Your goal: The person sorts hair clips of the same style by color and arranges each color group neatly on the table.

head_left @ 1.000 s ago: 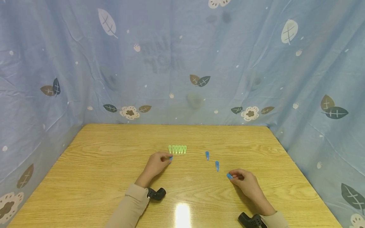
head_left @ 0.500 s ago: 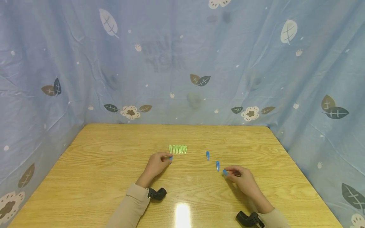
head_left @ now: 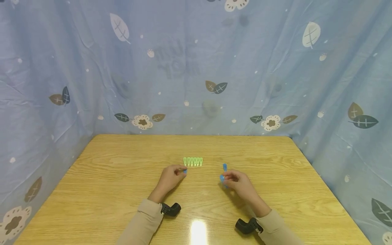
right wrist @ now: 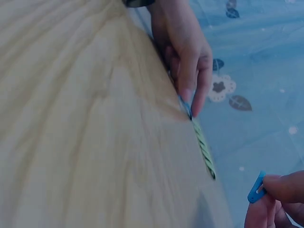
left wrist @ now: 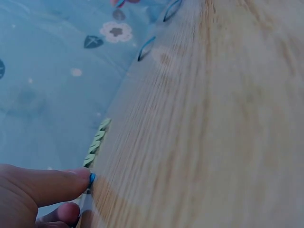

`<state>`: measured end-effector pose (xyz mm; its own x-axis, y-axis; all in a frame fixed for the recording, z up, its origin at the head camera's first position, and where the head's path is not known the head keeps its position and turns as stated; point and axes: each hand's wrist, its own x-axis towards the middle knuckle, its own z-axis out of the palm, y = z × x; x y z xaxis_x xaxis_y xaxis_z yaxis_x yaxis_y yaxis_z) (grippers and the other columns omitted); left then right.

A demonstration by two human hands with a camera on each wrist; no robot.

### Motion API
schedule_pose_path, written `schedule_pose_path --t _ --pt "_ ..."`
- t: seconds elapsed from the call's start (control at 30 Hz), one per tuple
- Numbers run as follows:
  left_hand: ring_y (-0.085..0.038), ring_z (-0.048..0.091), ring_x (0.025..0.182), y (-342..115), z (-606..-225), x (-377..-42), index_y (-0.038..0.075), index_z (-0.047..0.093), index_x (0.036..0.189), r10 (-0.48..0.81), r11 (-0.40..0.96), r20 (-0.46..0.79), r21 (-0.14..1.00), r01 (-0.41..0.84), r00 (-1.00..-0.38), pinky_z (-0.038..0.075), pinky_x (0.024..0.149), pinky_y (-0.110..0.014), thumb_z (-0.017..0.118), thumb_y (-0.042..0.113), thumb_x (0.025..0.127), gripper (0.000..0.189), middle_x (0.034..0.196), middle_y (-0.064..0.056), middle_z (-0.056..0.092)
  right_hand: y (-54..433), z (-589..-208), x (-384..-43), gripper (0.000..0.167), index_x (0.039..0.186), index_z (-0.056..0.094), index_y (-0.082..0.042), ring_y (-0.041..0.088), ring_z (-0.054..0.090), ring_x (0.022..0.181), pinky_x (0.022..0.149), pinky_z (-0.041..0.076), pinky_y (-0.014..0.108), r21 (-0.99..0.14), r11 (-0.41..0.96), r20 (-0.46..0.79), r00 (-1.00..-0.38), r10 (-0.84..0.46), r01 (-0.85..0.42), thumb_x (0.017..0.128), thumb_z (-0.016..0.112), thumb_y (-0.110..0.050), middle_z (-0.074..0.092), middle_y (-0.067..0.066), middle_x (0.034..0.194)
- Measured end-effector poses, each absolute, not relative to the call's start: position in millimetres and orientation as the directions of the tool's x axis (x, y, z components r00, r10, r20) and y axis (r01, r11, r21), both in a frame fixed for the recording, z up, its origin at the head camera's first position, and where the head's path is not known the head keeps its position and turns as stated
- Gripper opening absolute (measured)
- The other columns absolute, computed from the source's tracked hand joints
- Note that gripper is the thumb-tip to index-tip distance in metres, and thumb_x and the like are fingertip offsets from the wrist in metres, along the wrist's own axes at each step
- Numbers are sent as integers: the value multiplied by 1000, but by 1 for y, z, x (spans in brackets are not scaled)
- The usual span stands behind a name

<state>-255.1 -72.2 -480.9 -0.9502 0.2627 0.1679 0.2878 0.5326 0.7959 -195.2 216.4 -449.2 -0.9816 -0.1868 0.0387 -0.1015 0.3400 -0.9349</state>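
Note:
My left hand [head_left: 169, 178] pinches a blue snap hair clip [head_left: 185, 171] between thumb and fingertips, low at the table just in front of a row of several green hair clips [head_left: 193, 161]. My right hand [head_left: 240, 183] holds another blue hair clip [right wrist: 257, 188] by one end, above the table and right of the row. A loose blue hair clip [head_left: 225, 166] lies just beyond the right fingers. One more loose blue clip [left wrist: 172, 9] shows in the left wrist view; the right hand covers it in the head view.
The wooden table [head_left: 128, 153] has a blue patterned curtain [head_left: 171, 68] along its back and sides. Each wrist carries a black camera mount [head_left: 170, 209]. Light glares off the table [head_left: 198, 231] near the front.
My right hand has moved left and slightly away from me with its blue clip, now over the nearer loose clip. The left hand stays in place with its clip. The head view has shifted slightly.

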Motion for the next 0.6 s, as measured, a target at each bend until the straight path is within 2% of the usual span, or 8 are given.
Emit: schedule_pose_path --t 0.3,0.6 --pt "-12 40 57 -73 -484 -257 7 72 109 256 534 163 797 281 -953 35 52 -23 70 13 87 23 68 2 50 185 -454 -216 28 113 57 11 15 57 80 73 53 25 -967 245 19 -982 -189 -66 89 63 -1 57 9 93" --pt "-11 39 55 -73 -485 -259 7 72 109 260 542 170 789 289 -951 35 51 -23 71 13 87 23 67 3 50 148 -460 -235 28 112 58 12 13 57 74 70 55 28 -984 176 -1 -986 -164 -29 87 64 3 56 10 90"
